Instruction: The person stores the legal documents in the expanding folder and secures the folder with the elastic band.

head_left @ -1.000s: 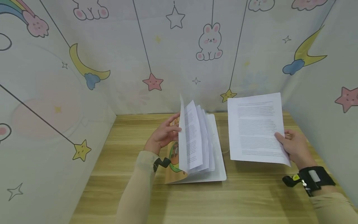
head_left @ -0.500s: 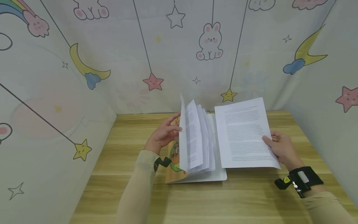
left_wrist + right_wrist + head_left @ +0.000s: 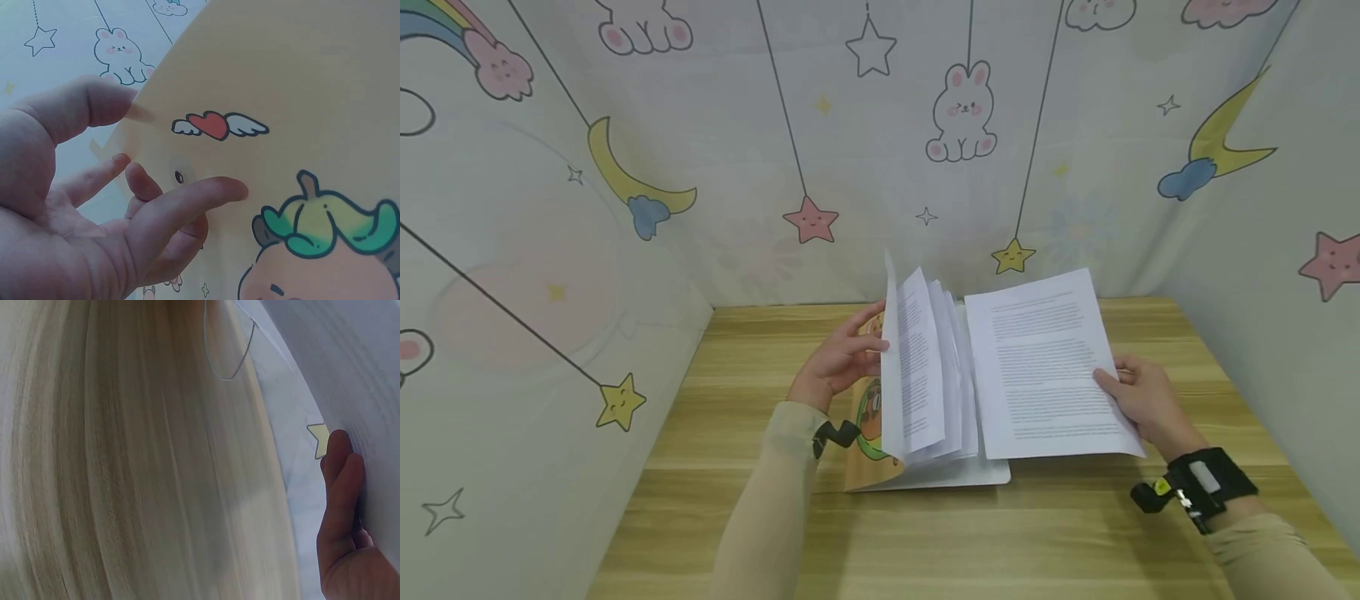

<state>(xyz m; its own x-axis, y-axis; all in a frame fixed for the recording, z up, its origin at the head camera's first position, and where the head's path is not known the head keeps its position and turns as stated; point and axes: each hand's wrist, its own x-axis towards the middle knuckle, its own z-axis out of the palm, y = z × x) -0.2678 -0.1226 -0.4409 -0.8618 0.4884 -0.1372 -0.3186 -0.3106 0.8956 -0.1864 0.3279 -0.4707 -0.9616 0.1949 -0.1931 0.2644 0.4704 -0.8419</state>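
Observation:
A document folder [image 3: 868, 467] with an orange cartoon-printed cover stands partly open in the middle of the table, with several printed pages [image 3: 921, 375] fanned between its covers. My left hand [image 3: 838, 358] holds the raised cover near its upper edge; in the left wrist view, its fingers lie at the edge and against the orange side, beside a winged heart. A printed sheet [image 3: 1037, 367] hangs upright just right of the pages, overlapping the folder's white back cover [image 3: 977, 473]. My right hand [image 3: 1138, 400] pinches its right edge, thumb in front and fingers behind.
The wood-grain table [image 3: 730, 500] meets a cartoon-printed curtain [image 3: 850, 150] along its back, with more of the print at both sides. A thin looped cord [image 3: 228, 378] hangs near the folder in the right wrist view.
My right hand has carried the sheet leftward, from apart from the folder to beside its fanned pages. My left hand and the raised cover have stayed where they were.

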